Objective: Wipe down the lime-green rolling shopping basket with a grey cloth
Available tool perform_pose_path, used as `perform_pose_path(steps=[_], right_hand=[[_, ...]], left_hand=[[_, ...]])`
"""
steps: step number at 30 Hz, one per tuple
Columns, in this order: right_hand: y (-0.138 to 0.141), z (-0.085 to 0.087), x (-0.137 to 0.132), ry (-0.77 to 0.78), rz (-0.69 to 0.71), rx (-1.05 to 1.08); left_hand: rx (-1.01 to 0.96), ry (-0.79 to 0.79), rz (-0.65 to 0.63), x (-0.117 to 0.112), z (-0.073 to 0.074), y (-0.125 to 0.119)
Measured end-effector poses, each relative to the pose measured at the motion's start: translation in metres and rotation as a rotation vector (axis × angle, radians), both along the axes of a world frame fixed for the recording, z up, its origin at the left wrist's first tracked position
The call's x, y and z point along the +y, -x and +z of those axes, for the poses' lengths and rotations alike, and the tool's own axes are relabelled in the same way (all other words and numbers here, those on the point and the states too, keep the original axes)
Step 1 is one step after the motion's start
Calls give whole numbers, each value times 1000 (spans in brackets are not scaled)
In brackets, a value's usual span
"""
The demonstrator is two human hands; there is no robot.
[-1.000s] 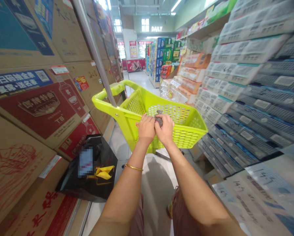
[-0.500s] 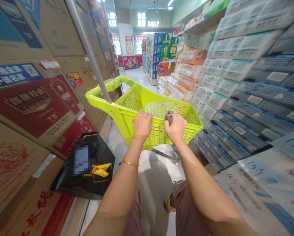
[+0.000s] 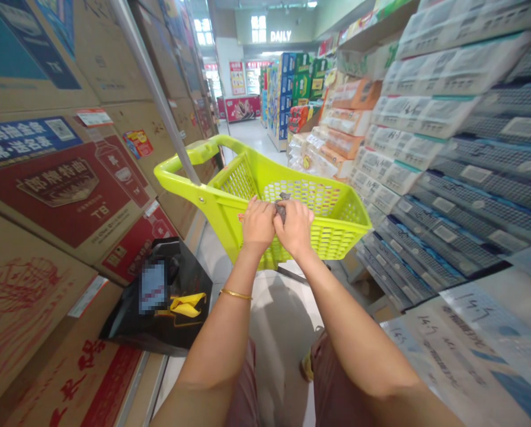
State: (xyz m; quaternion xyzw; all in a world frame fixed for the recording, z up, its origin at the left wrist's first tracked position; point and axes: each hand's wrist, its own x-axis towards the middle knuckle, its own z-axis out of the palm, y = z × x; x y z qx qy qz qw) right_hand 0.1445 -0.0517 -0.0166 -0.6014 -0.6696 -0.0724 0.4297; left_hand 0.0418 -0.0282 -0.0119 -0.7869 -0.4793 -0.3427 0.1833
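A lime-green plastic shopping cart [image 3: 323, 231] stands sideways in front of me, its handle end to the left. The fingers of my left hand [image 3: 259, 224] are wrapped over its near rim. Right beside it, my right hand [image 3: 294, 228] is closed around a crumpled grey cloth [image 3: 280, 210] on the same rim; only part of the cloth shows between the thumb and fingers. The two hands are touching or nearly so. Through the lattice wall, part of the basket's inside is visible.
Stacked cartons [image 3: 70, 196] line the left side, with a metal pole [image 3: 156, 89] in front. On the floor there sits a black bag [image 3: 176, 332]. Packs of tissue [image 3: 429, 112] and dark wrapped packs [image 3: 461, 196] rise on the right. The tiled aisle [image 3: 259, 139] runs on behind the cart.
My right hand has slid left along the rim with the grey cloth, up to my left hand. My left hand keeps its place on the cart.
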Motion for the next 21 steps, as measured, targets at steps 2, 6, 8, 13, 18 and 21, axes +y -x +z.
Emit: perform_pose_path(steps=[2,6,8,13,18,21], right_hand=[[-7,1,0,8,1,-37],[-27,-1,-2,20,-74,-58],[-37,-2,-3,29,-127,-41],[-44,-2,-4,19,-235,20],[-17,-1,-3,18,-113,30],[0,-1,-2,-7,-50,30]], left_hand=[[6,8,-6,-1,1,1],[-7,24,-32,-3,4,1],[-11,24,-36,-4,4,1],[-23,21,-26,-3,3,-1],[-46,23,7,-3,1,-4],[-47,32,23,-3,0,-4]])
